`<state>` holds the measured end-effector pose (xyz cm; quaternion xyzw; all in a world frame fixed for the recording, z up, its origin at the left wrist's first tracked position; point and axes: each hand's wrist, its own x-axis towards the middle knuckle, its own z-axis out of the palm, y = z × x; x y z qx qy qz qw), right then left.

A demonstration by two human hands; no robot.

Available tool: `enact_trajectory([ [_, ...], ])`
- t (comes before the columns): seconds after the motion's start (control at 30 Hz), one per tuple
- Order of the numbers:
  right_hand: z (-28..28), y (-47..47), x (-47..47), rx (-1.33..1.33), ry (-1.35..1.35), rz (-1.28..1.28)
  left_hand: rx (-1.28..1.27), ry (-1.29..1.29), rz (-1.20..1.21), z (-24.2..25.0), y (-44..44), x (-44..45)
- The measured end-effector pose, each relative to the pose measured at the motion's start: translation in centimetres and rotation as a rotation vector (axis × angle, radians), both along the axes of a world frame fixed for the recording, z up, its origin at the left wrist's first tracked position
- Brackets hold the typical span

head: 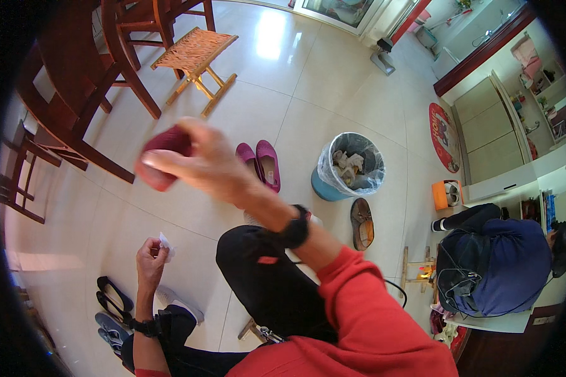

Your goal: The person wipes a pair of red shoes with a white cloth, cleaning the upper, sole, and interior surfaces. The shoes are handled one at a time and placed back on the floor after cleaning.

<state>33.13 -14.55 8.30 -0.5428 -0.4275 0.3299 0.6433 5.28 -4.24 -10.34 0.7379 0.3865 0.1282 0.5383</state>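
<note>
My right hand [207, 160] is raised in front of me, shut on a dark red shoe [162, 172] that is blurred. Which end of it faces me is hard to tell. Lower and to the left, my left hand [149, 261] pinches a crumpled white tissue [168, 247], apart from the shoe. Beyond my right wrist a pair of purple-magenta flat shoes [268, 165] stands on the floor, partly hidden by my forearm.
A blue bin [328, 184] with a clear liner holds crumpled tissues. Beside it lies a brown shoe [362, 224]. Black shoes [114, 297] and grey shoes [111, 327] sit at lower left. A woven folding stool [195, 49] and wooden chairs [80, 94] stand ahead. Another person [504, 268] sits at right.
</note>
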Motion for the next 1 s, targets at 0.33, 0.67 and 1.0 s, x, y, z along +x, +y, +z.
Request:
enact_trajectory([
  [0.33,1.3,-18.7,7.3,-0.463,-0.485,-0.037,0.048,0.04,-0.034,0.1,-0.2,0.3],
  [0.67,1.4,-27.2,8.6,-0.558,-0.463,-0.172,-0.038,0.031,-0.012,-0.2,-0.2,0.2],
  [1.0,-4.9,-23.3,7.0,-0.499,-0.89,0.055,0.0,0.018,0.002,-0.1,0.3,-0.3],
])
